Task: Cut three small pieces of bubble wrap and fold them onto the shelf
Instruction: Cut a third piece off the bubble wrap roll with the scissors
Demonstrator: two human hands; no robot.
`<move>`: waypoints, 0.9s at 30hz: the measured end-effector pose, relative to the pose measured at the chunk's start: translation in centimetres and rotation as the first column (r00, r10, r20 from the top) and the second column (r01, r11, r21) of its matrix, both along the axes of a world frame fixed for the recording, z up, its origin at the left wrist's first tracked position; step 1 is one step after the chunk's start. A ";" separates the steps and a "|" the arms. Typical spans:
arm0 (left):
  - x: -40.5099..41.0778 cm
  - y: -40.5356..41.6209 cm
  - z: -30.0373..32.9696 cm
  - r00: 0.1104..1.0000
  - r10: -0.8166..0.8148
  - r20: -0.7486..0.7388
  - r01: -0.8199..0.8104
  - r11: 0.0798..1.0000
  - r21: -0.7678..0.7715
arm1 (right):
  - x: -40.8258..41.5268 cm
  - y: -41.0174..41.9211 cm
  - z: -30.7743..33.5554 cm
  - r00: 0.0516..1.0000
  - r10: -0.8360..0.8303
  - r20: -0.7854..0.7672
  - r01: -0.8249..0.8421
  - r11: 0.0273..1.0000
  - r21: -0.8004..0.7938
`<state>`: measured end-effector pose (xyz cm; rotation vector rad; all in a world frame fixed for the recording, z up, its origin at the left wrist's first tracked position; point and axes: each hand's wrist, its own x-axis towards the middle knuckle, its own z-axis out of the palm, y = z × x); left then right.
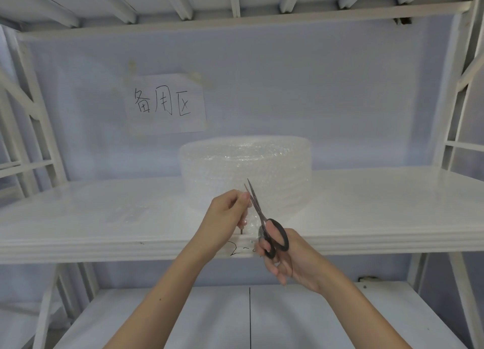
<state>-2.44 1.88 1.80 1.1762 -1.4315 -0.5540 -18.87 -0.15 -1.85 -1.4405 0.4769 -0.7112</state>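
A big roll of clear bubble wrap [246,170] stands on the white shelf [379,204], with a loose sheet hanging off its front toward me. My left hand [227,217] pinches the edge of that sheet just in front of the roll. My right hand [285,257] grips black-handled scissors [264,223] with fingers through the loops. The blades point up and away, slightly apart, right beside my left fingertips at the sheet's edge. A flat, faint piece of bubble wrap [128,212] lies on the shelf to the left.
A paper sign with handwritten characters [165,105] is taped to the back wall. White frame uprights [36,128] stand at both sides. Another shelf [183,320] lies below, and the shelf's front edge [104,246] carries a handwritten mark.
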 end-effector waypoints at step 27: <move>-0.1 0.8 -0.7 0.991 -0.122 0.048 0.121 0.992 0.019 | 0.3 -0.5 2.5 1.000 -0.024 -0.005 0.023 0.996 -0.090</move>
